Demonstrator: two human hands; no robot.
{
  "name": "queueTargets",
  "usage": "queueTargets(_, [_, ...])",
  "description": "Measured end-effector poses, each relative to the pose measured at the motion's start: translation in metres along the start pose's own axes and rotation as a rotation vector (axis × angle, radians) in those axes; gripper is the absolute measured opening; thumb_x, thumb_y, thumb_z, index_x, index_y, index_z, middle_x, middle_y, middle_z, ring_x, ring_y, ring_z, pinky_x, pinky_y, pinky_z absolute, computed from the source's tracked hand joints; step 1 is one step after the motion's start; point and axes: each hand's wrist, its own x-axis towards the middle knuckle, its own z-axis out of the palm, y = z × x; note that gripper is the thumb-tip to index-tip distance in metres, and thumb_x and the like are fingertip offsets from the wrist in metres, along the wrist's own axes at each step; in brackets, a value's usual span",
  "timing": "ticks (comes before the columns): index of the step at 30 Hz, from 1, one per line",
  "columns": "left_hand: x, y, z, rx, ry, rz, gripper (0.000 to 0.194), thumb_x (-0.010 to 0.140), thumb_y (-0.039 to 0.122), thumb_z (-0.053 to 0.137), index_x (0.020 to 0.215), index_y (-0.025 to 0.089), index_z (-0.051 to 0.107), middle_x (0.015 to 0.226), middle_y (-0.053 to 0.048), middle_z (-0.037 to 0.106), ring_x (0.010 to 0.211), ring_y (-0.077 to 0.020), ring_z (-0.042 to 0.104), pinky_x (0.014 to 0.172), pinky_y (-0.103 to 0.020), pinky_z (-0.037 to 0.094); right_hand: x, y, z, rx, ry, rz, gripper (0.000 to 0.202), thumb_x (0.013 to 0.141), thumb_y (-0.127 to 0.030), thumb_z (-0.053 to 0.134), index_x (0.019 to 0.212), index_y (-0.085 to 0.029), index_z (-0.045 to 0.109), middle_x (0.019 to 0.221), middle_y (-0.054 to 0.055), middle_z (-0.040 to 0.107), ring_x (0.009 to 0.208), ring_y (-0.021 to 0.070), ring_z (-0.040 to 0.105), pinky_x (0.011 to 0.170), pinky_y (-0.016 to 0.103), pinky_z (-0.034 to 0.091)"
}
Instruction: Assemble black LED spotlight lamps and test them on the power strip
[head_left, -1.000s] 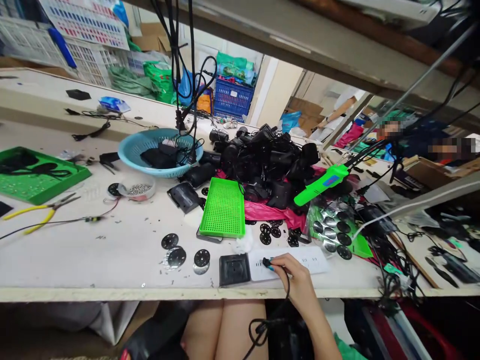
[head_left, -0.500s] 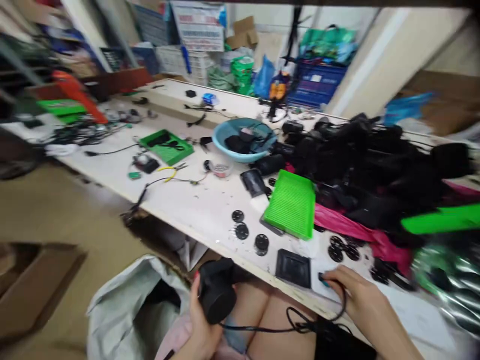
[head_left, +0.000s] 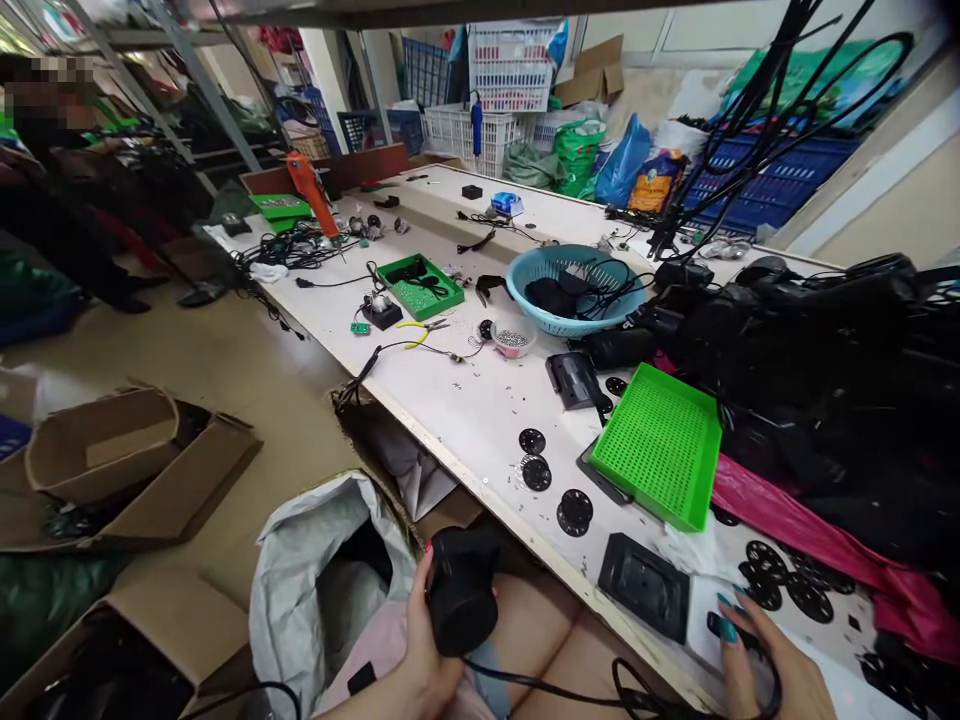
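My left hand [head_left: 424, 640] is wrapped round a black rounded housing [head_left: 461, 605] with a cylindrical lower end; its exact kind is unclear. It is held above my lap, below the bench edge. A black cable [head_left: 551, 688] runs from it towards the right and loops at the bottom of the view. My right hand [head_left: 780, 660] is closed on the cable's small black end [head_left: 721, 622] over the bench, thumb and fingers pinching it. Just left of those fingers lies a black rectangular tray-like part [head_left: 645, 585].
Black perforated discs [head_left: 576, 510] and a green perforated tray [head_left: 660, 445] lie on the bench [head_left: 450, 410]. Behind are a blue basket [head_left: 574, 318] and yellow-handled pliers [head_left: 420, 335]. Black parts [head_left: 847, 370] are heaped right. An open sack [head_left: 300, 570] stands left of my lap.
The view has swung left, so the bench things sit further right in the picture. Both hands keep their holds, the left on the black housing and the right on the cable end.
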Motion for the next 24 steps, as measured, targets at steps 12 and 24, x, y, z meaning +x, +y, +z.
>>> queueTargets(12, [0.002,0.008,-0.018,-0.018,-0.15,-0.061,0.052,0.092,0.042,0.055,0.131,0.007,0.056,0.078,-0.013,0.076,0.061,-0.0258,0.072,0.067,-0.04,0.061,-0.005,-0.007,0.002,0.323,0.094,0.063,0.051,0.086,-0.046,0.058,0.126,-0.015,0.058,0.109,0.015,0.071,0.103,0.032,0.066,0.097,0.051,0.047])
queueTargets(24, [0.017,0.009,-0.022,0.09,-0.275,-0.118,0.062,0.096,0.046,0.043,0.143,0.005,0.044,0.084,-0.016,0.075,0.073,-0.0282,0.074,0.065,-0.038,0.062,-0.003,-0.017,-0.002,0.248,0.069,-0.109,0.039,0.092,-0.034,0.047,0.125,-0.018,0.061,0.107,0.01,0.073,0.113,0.0289,0.06,0.1,0.053,0.044])
